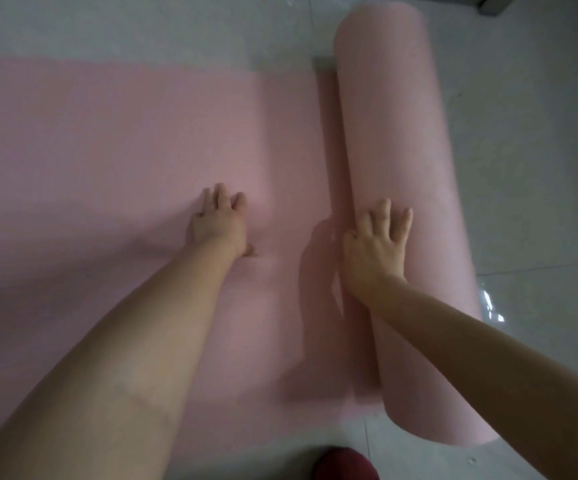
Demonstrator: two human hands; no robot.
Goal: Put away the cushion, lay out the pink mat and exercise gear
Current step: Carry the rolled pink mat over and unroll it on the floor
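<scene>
Pink mat, flat part (114, 140): it lies unrolled on the floor and fills the frame from nine o'clock to the centre, its far edge running straight across at about eleven o'clock.
Left forearm: bare, it reaches in from seven o'clock toward the centre.
Left hand (220, 223): it rests palm down on the flat mat just left of centre, fingers together and pointing to twelve o'clock, thumb out to the side; it grips nothing.
Seam: a shadowed line runs from twelve to six o'clock where the flat sheet meets the roll.
Right hand (375, 247): it lies on the near left flank of the roll, fingers spread and flat against the curve, thumb touching the seam side; the hand presses rather than clasps.
Right forearm: bare, it enters from four o'clock.
Rolled part of the mat (405, 202): a thick pink cylinder lies lengthwise from one o'clock down to five o'clock, joined to the flat sheet.
Floor (530, 150): pale tiles show at two to four o'clock, with a glossy glare at four o'clock.
Dark red object (344, 464): it sits at six o'clock, cut off by the frame; what it is cannot be told.
</scene>
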